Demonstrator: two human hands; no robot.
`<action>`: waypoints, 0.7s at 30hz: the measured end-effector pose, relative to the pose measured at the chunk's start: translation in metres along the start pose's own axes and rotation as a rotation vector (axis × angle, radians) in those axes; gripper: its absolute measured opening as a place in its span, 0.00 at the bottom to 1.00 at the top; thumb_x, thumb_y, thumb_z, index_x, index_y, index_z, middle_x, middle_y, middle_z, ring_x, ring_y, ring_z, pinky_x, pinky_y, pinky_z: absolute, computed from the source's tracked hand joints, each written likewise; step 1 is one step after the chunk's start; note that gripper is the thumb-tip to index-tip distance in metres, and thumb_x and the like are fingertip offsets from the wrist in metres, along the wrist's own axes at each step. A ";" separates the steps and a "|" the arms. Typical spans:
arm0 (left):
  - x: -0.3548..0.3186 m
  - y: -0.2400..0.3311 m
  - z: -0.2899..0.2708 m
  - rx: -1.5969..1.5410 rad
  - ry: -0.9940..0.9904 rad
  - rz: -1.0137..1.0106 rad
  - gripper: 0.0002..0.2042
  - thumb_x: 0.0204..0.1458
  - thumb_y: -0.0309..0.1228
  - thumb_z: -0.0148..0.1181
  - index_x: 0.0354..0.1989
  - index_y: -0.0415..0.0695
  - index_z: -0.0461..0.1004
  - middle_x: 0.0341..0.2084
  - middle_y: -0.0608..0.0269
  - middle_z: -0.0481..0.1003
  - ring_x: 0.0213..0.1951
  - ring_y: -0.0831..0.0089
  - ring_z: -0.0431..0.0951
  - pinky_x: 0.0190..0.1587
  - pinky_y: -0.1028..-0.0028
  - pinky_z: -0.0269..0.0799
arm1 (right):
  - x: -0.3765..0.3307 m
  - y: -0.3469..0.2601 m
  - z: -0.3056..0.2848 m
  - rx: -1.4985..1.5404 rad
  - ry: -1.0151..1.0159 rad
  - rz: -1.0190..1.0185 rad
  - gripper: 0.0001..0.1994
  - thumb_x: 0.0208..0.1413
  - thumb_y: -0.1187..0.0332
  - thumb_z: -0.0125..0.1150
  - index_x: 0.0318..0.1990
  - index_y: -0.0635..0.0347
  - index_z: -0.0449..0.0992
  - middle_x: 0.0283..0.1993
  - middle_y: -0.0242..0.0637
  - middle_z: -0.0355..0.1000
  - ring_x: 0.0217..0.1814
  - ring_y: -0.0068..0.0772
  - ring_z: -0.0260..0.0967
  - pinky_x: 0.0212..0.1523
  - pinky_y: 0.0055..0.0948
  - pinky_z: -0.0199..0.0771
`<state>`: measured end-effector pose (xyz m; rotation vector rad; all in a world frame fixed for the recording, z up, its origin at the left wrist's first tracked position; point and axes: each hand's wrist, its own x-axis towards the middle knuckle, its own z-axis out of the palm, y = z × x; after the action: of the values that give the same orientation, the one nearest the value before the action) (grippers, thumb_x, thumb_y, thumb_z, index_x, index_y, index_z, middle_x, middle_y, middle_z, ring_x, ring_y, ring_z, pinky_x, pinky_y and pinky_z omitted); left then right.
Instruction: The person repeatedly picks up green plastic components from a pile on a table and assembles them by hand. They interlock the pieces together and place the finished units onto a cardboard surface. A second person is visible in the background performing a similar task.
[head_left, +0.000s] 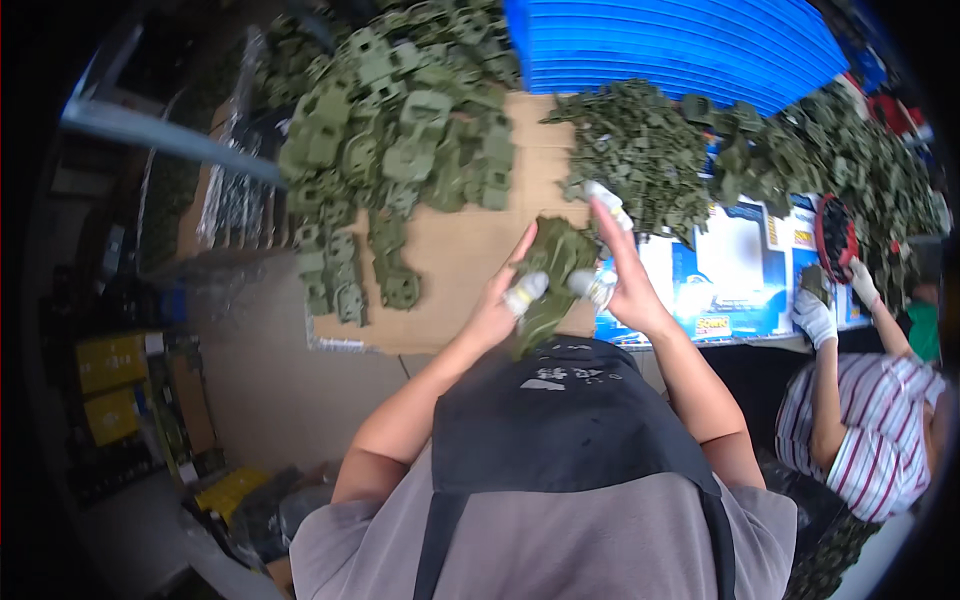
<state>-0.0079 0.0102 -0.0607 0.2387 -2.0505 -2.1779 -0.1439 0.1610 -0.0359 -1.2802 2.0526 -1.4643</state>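
A dark olive-green moulded plastic part (550, 285) is held up in front of my apron, over the near edge of the cardboard. My left hand (500, 305) grips its left side, with the white-wrapped thumb over its face. On the other side, my right hand (636, 285) has its fingers stretched out toward the far side, and its wrapped thumb lies at the part's right edge. A white covering also shows on a fingertip of that hand. Motion blurs the part's details. Larger green plastic parts (415, 140) are heaped beyond my left hand, and a pile of small green pieces (640, 150) lies beyond my right.
Brown cardboard (450, 255) covers the work surface, with blue-and-white printed sheets (730, 265) to the right. A blue corrugated bin (680, 50) stands at the back. At right, a co-worker's gloved hand (815, 315) is near a red-rimmed basket (835, 235). A metal bar (170, 140) crosses the left.
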 end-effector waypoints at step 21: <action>-0.002 -0.025 0.014 0.422 -0.167 0.083 0.47 0.37 0.28 0.65 0.66 0.44 0.40 0.62 0.47 0.47 0.64 0.55 0.48 0.64 0.65 0.44 | -0.133 0.048 -0.053 0.143 0.214 0.476 0.24 0.47 0.63 0.59 0.54 0.58 0.67 0.55 0.39 0.65 0.60 0.36 0.58 0.60 0.36 0.55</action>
<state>-0.0087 0.0262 -0.0844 0.0118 -2.5485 -1.7495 -0.1299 0.3031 -0.0859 -0.5436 2.1395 -1.5279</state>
